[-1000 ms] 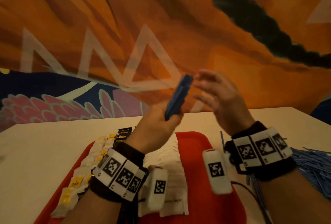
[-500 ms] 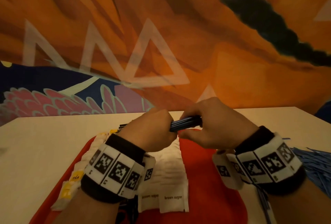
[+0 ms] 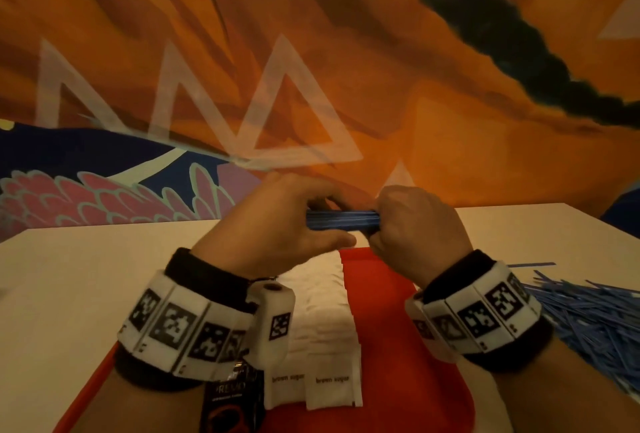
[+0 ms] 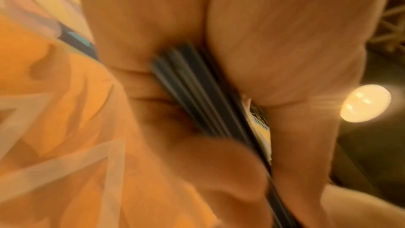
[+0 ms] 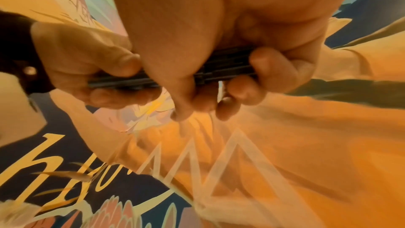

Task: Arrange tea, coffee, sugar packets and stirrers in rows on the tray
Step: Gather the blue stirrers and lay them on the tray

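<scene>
A bundle of blue stirrers (image 3: 341,219) lies level between both hands, raised above the far end of the red tray (image 3: 391,322). My left hand (image 3: 294,225) grips its left end between thumb and fingers. My right hand (image 3: 412,225) is curled round its right end. The wrist views show the same bundle (image 4: 197,96) (image 5: 228,65) clamped in the fingers. On the tray, white brown sugar packets (image 3: 322,325) form a row down the middle. A black coffee sachet (image 3: 232,401) shows under my left wrist. The tea row is hidden by my left arm.
A loose heap of blue stirrers (image 3: 588,322) lies on the pale table (image 3: 69,277) to the right of the tray. A painted orange and blue wall (image 3: 311,69) stands right behind the table's far edge.
The bundle stood upright in my left hand, then came down level as my right hand took hold of its other end. Both hands have since drawn slightly apart along it.
</scene>
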Demonstrator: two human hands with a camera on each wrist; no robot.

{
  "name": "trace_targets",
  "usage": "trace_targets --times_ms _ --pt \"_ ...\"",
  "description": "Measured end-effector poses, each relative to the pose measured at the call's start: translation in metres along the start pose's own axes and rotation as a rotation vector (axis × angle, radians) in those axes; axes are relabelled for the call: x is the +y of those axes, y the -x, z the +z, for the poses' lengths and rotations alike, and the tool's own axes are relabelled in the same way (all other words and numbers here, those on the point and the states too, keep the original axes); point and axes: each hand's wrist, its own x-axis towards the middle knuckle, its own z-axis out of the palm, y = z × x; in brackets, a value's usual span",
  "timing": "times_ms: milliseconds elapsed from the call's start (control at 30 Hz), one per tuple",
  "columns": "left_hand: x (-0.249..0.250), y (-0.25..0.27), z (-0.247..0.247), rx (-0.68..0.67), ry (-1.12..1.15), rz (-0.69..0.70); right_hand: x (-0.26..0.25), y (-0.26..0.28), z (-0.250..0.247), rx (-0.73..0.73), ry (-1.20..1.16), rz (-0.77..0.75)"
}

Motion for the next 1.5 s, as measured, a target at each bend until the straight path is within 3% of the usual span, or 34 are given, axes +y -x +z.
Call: trace_targets --times_ms 167,400,533,600,700,767,833,1033,1133,1200,1367,1433,1500 --pt "-0.004 -0.004 0.008 0.193 0.549 -0.04 0.004 -0.003 -0.008 0.072 0.031 0.056" --pt "0.0 -0.01 0.022 0.228 0.692 -0.001 -0.005 0.003 -0.018 0.083 0.016 -0.062" --pt "-0.007 -0.008 0.013 0.301 0.769 -0.014 0.015 0.0 -0.033 0.036 -0.366 -0.245" --pt "-0.012 -0.008 0.008 0.342 0.869 -0.036 0.026 -0.004 -0.039 0.084 -0.599 -0.228" --pt "-0.012 -0.007 0.006 0.354 0.962 -0.038 0.026 -0.007 -0.037 0.315 -1.138 -0.163" --pt "-0.006 -0.008 0.01 0.327 0.975 -0.022 0.015 -0.006 -0.033 0.28 -1.428 -0.081" --pt "0.001 -0.009 0.017 0.304 0.962 0.0 0.001 -0.002 -0.028 0.21 -1.524 -0.049" --pt "0.002 -0.008 0.016 0.312 0.905 -0.01 -0.005 0.001 -0.025 0.139 -1.315 -0.178" --pt "0.002 -0.005 0.008 0.331 0.778 0.02 0.004 0.001 -0.035 -0.109 -0.923 -0.299" --pt "0.002 -0.005 0.007 0.34 0.714 0.014 0.006 0.002 -0.037 -0.213 -0.682 -0.297" --pt "-0.002 -0.012 0.024 0.542 0.553 -0.137 0.007 -0.003 -0.016 0.01 -0.224 -0.248" --pt "-0.003 -0.015 0.028 0.621 0.527 -0.169 0.01 -0.004 -0.013 0.086 -0.26 -0.275" --pt "-0.002 -0.016 0.026 0.684 0.545 -0.153 0.01 -0.004 -0.014 0.124 -0.525 -0.322"
